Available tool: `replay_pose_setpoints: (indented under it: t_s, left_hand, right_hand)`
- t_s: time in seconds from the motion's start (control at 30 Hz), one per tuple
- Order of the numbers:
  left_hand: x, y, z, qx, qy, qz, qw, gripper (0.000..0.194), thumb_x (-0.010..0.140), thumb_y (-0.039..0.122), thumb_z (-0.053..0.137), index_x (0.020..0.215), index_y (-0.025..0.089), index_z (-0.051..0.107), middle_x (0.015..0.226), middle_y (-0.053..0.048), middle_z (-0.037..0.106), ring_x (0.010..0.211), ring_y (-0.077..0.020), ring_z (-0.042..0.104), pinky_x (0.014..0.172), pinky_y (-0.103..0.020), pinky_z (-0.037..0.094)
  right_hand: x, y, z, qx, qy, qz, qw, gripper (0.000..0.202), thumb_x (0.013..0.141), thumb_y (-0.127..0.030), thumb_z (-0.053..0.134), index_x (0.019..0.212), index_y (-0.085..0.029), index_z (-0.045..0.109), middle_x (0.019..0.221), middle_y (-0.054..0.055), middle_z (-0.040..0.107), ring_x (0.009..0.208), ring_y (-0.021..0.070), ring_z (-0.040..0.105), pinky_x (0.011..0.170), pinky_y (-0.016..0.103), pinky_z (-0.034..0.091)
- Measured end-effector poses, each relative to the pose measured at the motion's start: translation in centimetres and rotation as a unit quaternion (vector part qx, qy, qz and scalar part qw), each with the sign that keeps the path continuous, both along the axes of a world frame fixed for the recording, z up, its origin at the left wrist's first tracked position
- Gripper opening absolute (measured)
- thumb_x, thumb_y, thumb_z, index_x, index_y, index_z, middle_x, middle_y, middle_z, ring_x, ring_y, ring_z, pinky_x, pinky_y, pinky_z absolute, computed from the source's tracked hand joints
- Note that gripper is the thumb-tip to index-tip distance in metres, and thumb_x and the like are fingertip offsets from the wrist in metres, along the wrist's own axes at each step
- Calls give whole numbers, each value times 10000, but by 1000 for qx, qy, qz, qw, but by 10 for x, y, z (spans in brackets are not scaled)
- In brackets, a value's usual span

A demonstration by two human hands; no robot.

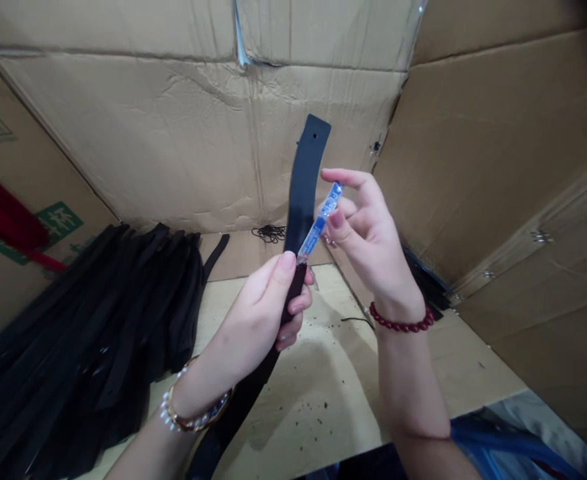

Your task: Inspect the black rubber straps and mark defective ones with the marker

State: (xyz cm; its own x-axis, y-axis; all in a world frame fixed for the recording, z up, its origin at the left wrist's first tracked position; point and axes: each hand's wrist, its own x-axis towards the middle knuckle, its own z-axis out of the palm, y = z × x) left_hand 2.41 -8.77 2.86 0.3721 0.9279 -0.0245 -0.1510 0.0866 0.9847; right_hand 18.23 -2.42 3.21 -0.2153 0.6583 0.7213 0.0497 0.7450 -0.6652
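Note:
My left hand (268,307) is wrapped round a long black strap (307,173) that stands up from the fist, with a small hole near its top end. The strap's lower part hangs down past my left wrist. In my right hand (363,227), a narrow blue and clear item (320,223) is pinched between thumb and fingers. Its lower tip touches the strap beside my left thumb. The right index finger is stretched out above the blue item.
A large pile of black straps (103,347) lies at the left on the pale table (323,400). Cardboard walls (173,133) surround it. Tangled black cord (269,233) lies at the back. Red cloth (8,207) hangs at the left, and blue material (513,447) is at the lower right.

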Motion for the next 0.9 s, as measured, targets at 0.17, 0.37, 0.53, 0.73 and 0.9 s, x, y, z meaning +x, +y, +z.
replay_pose_setpoints:
  t_s: [0.17,0.37,0.53,0.73,0.9]
  left_hand:
    - [-2,1,0,1,-6,-9,1000,378,960,583,446,891,216,506,631,75,379,406,-40,308,369,-156,281]
    - [-2,-1,2,-21,16,8,1000,386,935,598,483,896,215,512,618,76,384,381,-42,313,345,-155,284]
    - [3,2,-4,-21,-2,19,1000,395,932,602,487,877,211,501,616,81,376,386,-35,290,344,-144,273]
    - [-2,-1,1,-29,-20,7,999,368,960,566,460,898,206,512,624,76,392,389,-36,311,351,-145,288]
    - [-10,0,5,-7,-66,-32,997,391,993,539,392,1001,185,560,676,55,420,430,-38,352,396,-163,329]
  right_hand:
    - [-6,0,-2,20,30,-34,999,529,878,-519,671,1293,-320,410,830,-13,643,725,192,671,728,433,639]
    - [-5,0,-4,0,24,3,1000,576,851,-534,697,1287,-298,405,809,-13,669,700,196,680,682,419,641]
    - [-4,-1,-5,3,2,-16,1000,579,870,-496,692,1330,-310,395,819,-9,672,669,183,671,651,393,643]
    - [-7,6,-8,-18,4,7,1000,602,881,-527,663,1349,-309,352,838,-8,658,712,190,690,666,388,640]
    - [-15,-1,-6,16,63,-70,995,568,908,-524,630,1353,-329,335,769,-24,623,698,195,675,689,408,635]
